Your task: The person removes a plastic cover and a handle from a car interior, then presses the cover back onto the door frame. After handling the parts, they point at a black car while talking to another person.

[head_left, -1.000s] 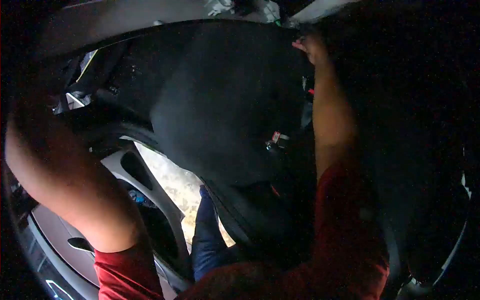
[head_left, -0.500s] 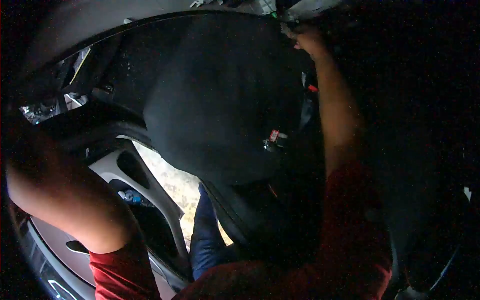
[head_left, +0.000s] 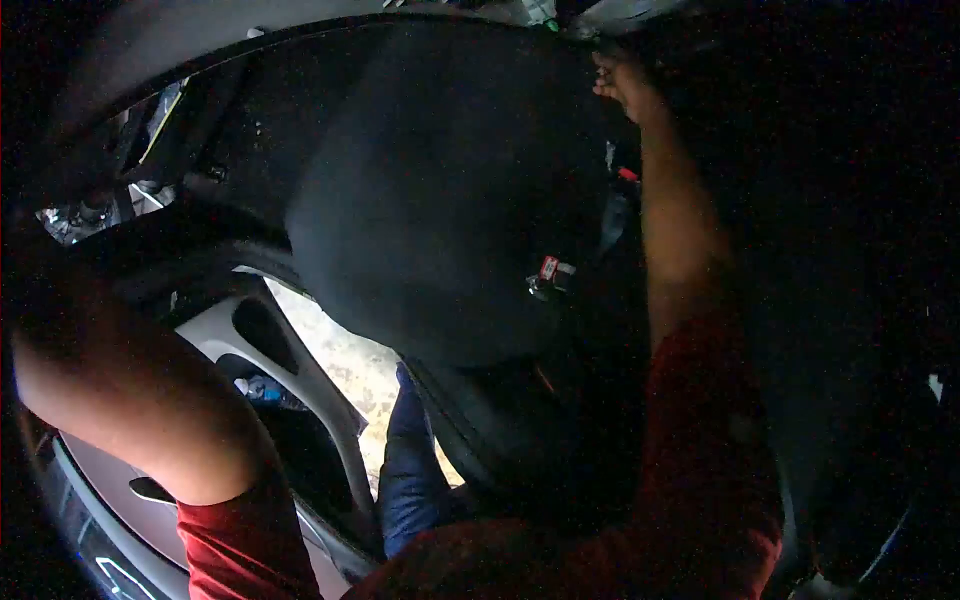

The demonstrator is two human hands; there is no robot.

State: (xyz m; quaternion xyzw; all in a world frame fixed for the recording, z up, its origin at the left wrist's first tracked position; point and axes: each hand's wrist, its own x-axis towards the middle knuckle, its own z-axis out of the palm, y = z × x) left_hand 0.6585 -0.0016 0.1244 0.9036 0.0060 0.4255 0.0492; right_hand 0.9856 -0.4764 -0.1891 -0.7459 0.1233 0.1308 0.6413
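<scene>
My right hand point(head_left: 622, 88) is at the top, beyond the far right edge of a dark car seat point(head_left: 420, 200). Its fingers look curled together near a dark trim edge, and whatever they may hold is too small and dim to name. Below that hand, a seat belt buckle point(head_left: 628, 174) shows a red button. On the seat lies a small metal piece with a red and white label point(head_left: 550, 272). My left arm stretches up the left side into shadow, and its hand does not show.
An open car door point(head_left: 225, 335) stands at the left, with a plastic bottle point(head_left: 262, 388) in its pocket. Bright ground point(head_left: 345, 365) shows through the doorway beside my leg point(head_left: 410, 480). Some clear and white items point(head_left: 540, 12) lie along the top edge. Deep shadow covers the right side.
My right hand has drawn back slightly down and to the right, and its outstretched fingers are now curled in. The left arm has hardly moved.
</scene>
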